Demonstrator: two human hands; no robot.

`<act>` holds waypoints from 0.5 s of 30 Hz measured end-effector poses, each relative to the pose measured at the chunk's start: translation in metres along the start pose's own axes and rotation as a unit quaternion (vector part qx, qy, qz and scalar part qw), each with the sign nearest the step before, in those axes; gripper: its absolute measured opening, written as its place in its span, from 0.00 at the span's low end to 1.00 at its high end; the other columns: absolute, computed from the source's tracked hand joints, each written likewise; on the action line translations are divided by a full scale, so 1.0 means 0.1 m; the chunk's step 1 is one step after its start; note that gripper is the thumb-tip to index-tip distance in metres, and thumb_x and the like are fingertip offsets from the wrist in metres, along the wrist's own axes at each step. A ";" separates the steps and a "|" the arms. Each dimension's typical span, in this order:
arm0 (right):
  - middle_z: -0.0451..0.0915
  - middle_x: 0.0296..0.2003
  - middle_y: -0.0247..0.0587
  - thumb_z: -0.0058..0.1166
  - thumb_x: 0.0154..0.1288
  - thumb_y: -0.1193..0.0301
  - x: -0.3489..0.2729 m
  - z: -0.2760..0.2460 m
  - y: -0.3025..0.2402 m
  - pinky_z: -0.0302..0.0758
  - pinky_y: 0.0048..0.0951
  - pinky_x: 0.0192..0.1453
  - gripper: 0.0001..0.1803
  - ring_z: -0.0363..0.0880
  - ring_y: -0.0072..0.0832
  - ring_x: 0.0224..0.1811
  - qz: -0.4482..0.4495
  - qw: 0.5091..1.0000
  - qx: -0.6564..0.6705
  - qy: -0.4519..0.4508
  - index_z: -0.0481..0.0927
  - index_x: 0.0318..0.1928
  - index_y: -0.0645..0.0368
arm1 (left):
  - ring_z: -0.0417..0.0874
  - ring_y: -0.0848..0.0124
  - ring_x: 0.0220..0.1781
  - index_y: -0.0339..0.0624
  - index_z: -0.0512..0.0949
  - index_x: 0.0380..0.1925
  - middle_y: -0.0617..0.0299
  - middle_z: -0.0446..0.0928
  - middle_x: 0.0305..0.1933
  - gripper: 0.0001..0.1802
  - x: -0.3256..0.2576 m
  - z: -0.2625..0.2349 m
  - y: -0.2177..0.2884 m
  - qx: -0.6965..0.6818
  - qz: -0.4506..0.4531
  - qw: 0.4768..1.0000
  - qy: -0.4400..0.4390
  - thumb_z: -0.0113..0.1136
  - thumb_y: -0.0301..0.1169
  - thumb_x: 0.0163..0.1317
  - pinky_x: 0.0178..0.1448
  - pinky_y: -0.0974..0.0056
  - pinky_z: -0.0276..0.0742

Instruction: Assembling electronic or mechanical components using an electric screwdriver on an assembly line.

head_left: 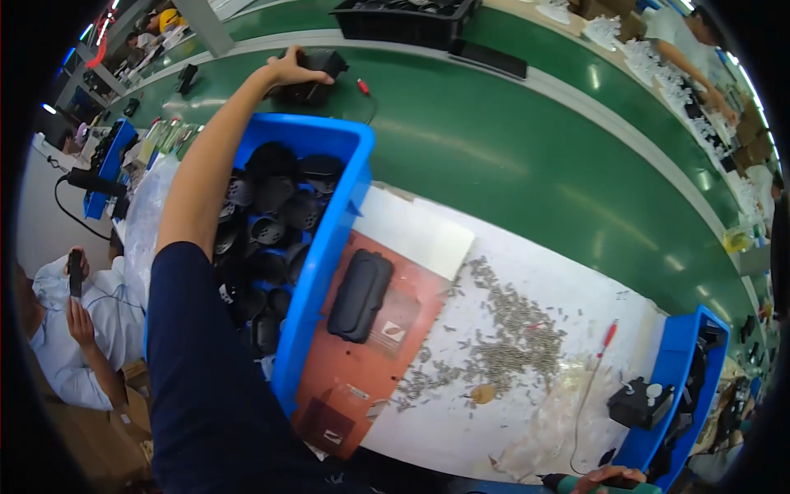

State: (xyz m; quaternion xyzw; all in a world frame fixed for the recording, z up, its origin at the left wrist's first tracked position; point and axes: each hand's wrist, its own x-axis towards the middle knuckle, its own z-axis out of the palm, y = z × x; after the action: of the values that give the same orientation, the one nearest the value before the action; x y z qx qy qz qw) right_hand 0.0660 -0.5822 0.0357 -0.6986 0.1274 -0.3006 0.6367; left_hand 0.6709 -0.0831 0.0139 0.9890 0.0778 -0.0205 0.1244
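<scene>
Beyond the far end of the big blue bin (355, 156), on the green belt (510, 148), sits a black box (331, 64) under the person's left hand (294, 70). From where I stand its longer side seems to run left to right, tipping a little away at the right; the hand covers too much to tell which way its front points. Thumb and fingers are spread over it, thumb toward the right, though I can't tell whether they grip or merely rest. A red-tipped lead (363, 86) lies just to the right.

Down by the lower edge, the right hand (609, 476) is curled around a green tool (566, 482), partly cut off. Between the two hands, loose screws (514, 329) litter the white tabletop (576, 288).
</scene>
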 end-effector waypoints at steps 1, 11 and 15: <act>0.77 0.29 0.57 0.57 0.59 0.65 -0.01 0.05 0.05 0.72 0.25 0.16 0.27 0.69 0.31 0.10 -0.031 0.998 -0.026 0.044 0.62 0.55 0.60 | 0.60 0.46 0.66 0.54 0.57 0.67 0.36 0.60 0.64 0.66 0.02 0.03 -0.02 0.029 0.012 1.000 0.004 0.73 0.66 0.24 0.67 0.47 0.61; 0.78 0.33 0.47 0.53 0.57 0.69 -0.03 -0.31 0.38 0.73 0.24 0.27 0.26 0.75 0.27 0.22 -0.185 0.971 -0.147 -0.028 0.65 0.57 0.61 | 0.50 0.33 0.71 0.60 0.63 0.65 0.36 0.48 0.71 0.62 -0.19 0.11 -0.15 0.040 0.012 0.997 0.071 0.77 0.57 0.20 0.68 0.33 0.52; 0.77 0.33 0.43 0.55 0.52 0.74 -0.07 0.20 0.17 0.69 0.20 0.29 0.27 0.73 0.25 0.26 -0.024 0.987 0.038 0.153 0.67 0.56 0.57 | 0.54 0.37 0.68 0.70 0.65 0.61 0.44 0.52 0.66 0.58 -0.54 0.08 0.30 -0.017 -0.006 0.998 0.060 0.80 0.48 0.19 0.59 0.32 0.66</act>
State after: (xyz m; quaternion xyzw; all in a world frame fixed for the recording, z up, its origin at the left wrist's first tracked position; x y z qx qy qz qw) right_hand 0.0758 -0.5647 0.0173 -0.6227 0.1948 -0.4240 0.6281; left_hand 0.6225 -0.1222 0.0165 0.9857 0.0916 0.0396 0.1357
